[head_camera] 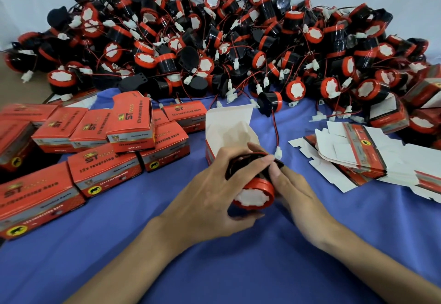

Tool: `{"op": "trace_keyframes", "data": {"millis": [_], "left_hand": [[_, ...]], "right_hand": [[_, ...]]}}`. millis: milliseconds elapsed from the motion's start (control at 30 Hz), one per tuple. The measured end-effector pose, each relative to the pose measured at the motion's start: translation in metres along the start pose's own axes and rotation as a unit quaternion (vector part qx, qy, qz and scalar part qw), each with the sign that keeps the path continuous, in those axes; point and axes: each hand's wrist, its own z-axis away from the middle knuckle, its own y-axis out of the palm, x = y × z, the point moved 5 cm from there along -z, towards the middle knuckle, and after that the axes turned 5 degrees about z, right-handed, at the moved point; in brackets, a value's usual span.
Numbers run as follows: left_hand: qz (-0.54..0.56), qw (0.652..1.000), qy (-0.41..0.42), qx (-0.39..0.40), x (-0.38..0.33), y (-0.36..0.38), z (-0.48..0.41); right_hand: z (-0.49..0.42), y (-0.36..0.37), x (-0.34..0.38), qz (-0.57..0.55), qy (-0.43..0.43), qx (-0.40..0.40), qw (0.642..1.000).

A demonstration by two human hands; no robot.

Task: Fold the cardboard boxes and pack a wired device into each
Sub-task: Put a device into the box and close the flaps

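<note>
My left hand (210, 196) grips a black wired device with a red rim and white end (254, 193), fingers curled over its body. My right hand (291, 189) pinches the same device from the right side. Its red and black wire runs up to a white plug (278, 153). Just behind the hands stands an open cardboard box (229, 129) with its white flaps raised. Another loose black device (269, 102) lies beyond the box on the blue cloth.
A large heap of black and red wired devices (214, 41) fills the back. Several closed red boxes (102, 146) lie stacked at the left. Flat unfolded box blanks (353, 153) are piled at the right. Blue cloth (143, 256) covers the table.
</note>
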Motion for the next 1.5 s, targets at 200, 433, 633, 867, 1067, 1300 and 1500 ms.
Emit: {"op": "trace_keyframes", "data": {"millis": [200, 433, 633, 867, 1067, 1300, 1500], "left_hand": [[-0.016, 1.0, -0.009, -0.011, -0.002, 0.001, -0.001], [-0.022, 0.998, -0.046, -0.03, -0.001, -0.003, 0.001], [-0.039, 0.992, -0.092, -0.076, 0.003, -0.007, 0.001], [-0.012, 0.996, -0.085, -0.023, 0.004, 0.001, 0.004], [0.017, 0.996, -0.079, -0.027, 0.004, -0.002, 0.003], [0.077, 0.989, -0.112, -0.06, 0.004, -0.007, 0.006], [0.092, 0.986, -0.126, -0.05, 0.01, -0.003, 0.006]], "right_hand": [[-0.003, -0.001, -0.001, 0.014, 0.024, 0.0, 1.0], [-0.005, -0.001, 0.001, 0.104, 0.004, -0.059, 0.993], [0.003, 0.005, 0.004, 0.083, -0.024, -0.051, 0.995], [0.006, 0.006, 0.006, 0.168, -0.059, -0.119, 0.977], [0.008, -0.004, 0.01, 0.197, -0.103, -0.164, 0.961], [0.012, 0.0, 0.015, 0.293, -0.206, -0.134, 0.924], [0.007, -0.006, 0.012, 0.304, -0.197, -0.109, 0.926]]}}
